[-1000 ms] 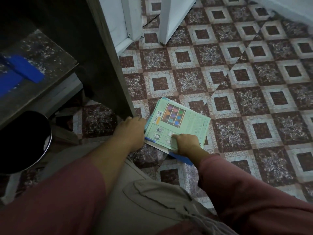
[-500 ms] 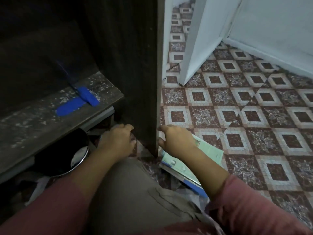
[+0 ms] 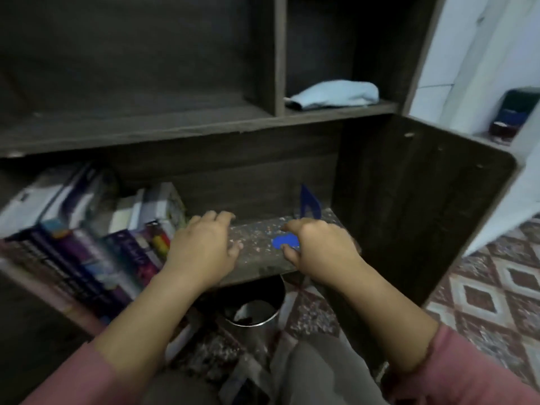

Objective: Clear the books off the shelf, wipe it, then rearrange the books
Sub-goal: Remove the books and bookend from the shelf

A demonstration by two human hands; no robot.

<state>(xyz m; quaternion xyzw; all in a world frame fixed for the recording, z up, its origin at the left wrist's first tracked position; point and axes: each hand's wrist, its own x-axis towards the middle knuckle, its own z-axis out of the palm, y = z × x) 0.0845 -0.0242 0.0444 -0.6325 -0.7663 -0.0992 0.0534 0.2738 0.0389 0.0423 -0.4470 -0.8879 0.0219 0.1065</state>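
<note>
Speckled shelf (image 3: 257, 244), books (image 3: 87, 247) tilted, spines outward, left hand (image 3: 204, 249), right hand (image 3: 320, 247) loosely curled

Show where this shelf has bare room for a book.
Lower shelf: bare between the books and the right side panel, except a blue patch; left hand and right hand are over it. The wide upper-left compartment looks bare, though dim. Crowded: the lower shelf's left, packed with books; a light blue cloth lies in the upper-right compartment.
</note>
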